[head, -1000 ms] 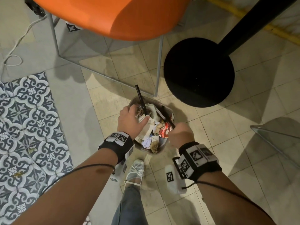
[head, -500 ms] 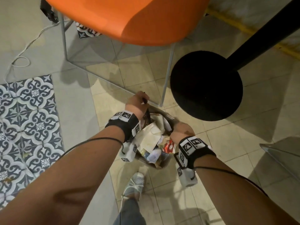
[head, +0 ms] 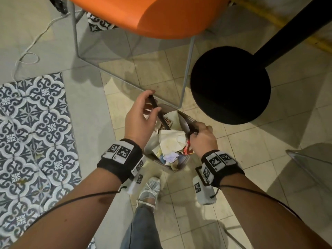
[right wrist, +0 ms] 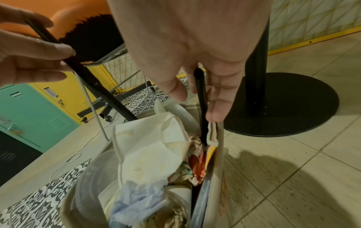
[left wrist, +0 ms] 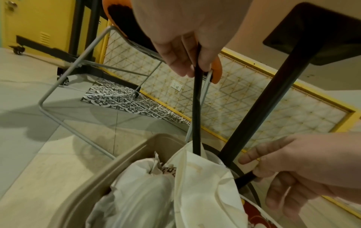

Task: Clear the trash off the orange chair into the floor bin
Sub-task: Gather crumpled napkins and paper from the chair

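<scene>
A person stands over a small beige bin [head: 162, 106] on a tiled floor [head: 242, 144], looking down at both bare hands working at its rim.

At the far left, a patch of blue-and-white patterned tiles [head: 36, 123] lies well apart from the bin.

The left hand [head: 139, 116] is over the bin's far left rim. Its thumb and fingers pinch the top of a long black straw [head: 159, 112], which slants down into the trash. The grip sits high on the straw, probably so the hand can push it down into a bin that is already full.

The bin itself is heaped above its rim. A large crumpled white paper napkin [head: 172, 141] lies on top, with a small lilac wad [head: 171, 157] at the near edge and a red printed wrapper [head: 186, 149] against the right wall. With so little room, the long pieces likely have to be poked in by hand.

The right hand [head: 203, 139] is at the bin's right rim, fingers curled round a second black straw [right wrist: 201, 98] that stands nearly upright between the trash and the bin wall.

Above, the orange chair [head: 152, 15] stands just beyond the bin on thin grey metal legs; the part of its seat in view carries no trash. To the right is the round black base of a table [head: 230, 85], near the bin.
</scene>
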The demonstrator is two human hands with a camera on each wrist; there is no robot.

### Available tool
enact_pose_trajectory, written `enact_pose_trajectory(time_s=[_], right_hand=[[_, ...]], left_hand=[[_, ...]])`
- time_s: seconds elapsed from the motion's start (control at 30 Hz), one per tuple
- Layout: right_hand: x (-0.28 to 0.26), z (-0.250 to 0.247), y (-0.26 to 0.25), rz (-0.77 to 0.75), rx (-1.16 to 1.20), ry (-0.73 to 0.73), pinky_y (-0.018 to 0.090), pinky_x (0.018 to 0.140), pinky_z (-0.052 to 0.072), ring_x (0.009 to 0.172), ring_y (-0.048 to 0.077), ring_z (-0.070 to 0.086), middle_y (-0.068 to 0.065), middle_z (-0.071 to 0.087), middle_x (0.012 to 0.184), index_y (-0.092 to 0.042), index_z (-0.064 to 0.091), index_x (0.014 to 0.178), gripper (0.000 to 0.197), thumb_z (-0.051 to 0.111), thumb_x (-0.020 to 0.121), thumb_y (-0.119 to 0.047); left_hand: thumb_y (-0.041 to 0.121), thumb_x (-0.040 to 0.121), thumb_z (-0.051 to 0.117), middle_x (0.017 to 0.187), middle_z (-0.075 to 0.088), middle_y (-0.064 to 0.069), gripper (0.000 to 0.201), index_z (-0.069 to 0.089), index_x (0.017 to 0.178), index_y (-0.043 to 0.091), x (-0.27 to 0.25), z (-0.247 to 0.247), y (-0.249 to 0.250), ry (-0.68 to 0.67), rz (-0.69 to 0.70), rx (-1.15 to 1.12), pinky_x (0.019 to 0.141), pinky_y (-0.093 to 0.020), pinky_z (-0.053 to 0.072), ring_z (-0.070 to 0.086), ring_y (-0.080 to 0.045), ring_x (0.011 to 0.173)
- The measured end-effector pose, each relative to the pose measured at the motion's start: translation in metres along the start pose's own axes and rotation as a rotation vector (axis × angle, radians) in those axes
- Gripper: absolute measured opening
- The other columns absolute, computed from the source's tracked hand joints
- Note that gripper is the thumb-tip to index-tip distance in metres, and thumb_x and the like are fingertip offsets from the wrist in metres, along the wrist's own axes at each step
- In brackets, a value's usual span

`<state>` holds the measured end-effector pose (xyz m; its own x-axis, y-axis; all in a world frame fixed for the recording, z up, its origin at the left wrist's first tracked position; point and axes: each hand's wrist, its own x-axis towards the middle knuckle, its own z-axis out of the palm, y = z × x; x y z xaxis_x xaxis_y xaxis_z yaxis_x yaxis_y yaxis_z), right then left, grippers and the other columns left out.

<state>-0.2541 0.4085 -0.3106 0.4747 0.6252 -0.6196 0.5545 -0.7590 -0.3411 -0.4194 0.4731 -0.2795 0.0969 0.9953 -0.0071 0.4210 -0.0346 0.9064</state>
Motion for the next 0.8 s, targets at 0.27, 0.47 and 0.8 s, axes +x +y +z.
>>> enact_pose_trajectory(time_s=[0.27,0.47,0.8], right_hand=[[-0.002,0.001,0.002,-0.008,-0.113,-0.045,0.036,0.091,0.042,0.119,0.031,0.049,0.013,0.028,0.147,-0.021,0.033,0.143,0.05,0.046,0.095,-0.016],[0.01,0.011,-0.001,-0.007,-0.224,-0.048,0.033,0.076,0.039,0.115,0.031,0.05,0.012,0.033,0.141,-0.02,0.03,0.143,0.052,0.048,0.093,-0.018],[-0.003,-0.019,0.011,-0.022,-0.182,-0.081,0.041,0.091,0.042,0.119,0.034,0.048,0.012,0.034,0.139,-0.029,0.011,0.149,0.067,0.048,0.093,-0.031]], left_hand=[[0.007,0.087,0.059,0.104,0.061,0.006,0.034,0.052,0.12,0.013,0.021,-0.002,0.006,0.09,0.095,0.113,0.083,-0.024,0.052,0.061,-0.012,0.09],[0.005,0.088,0.05,0.112,0.064,-0.015,0.043,0.05,0.129,0.017,0.035,0.027,-0.038,-0.354,0.141,0.572,0.08,-0.042,0.053,0.064,-0.034,0.093],[0.021,0.093,0.047,0.159,0.002,-0.014,0.061,0.02,0.148,0.02,0.023,0.046,-0.02,-0.751,0.146,1.064,0.117,-0.047,0.013,0.004,-0.032,0.146]])
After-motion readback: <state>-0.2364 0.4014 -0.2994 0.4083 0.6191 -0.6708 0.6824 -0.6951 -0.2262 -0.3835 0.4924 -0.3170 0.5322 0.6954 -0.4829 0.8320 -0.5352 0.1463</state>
